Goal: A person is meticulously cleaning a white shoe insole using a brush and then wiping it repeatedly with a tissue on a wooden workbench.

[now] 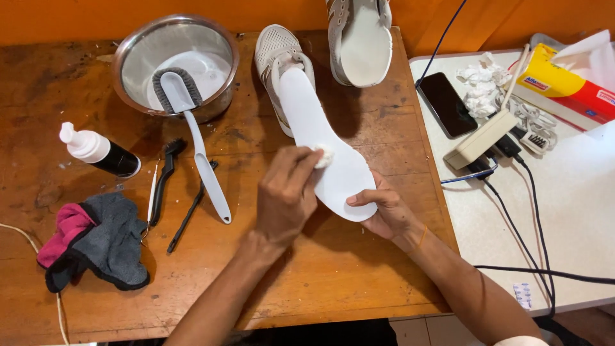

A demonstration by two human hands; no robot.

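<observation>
Left hand (285, 195) pinches a white wad (323, 156) against the white insole (327, 150); right hand (384, 211) clasps its heel, best held steady over the desk (333, 269) under short, light strokes.

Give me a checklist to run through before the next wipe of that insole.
1. Insole held: ok, right hand grips its near end.
2. Wad in contact: ok, left hand presses it on the insole.
3. Far end supported: ok, it rests on the shoe.
4. Bowl out of elbow range: ok, at the table's far side.
5. Water in the bowl: cannot tell.
6. Phone away from wet work: ok, on the side table.
</observation>
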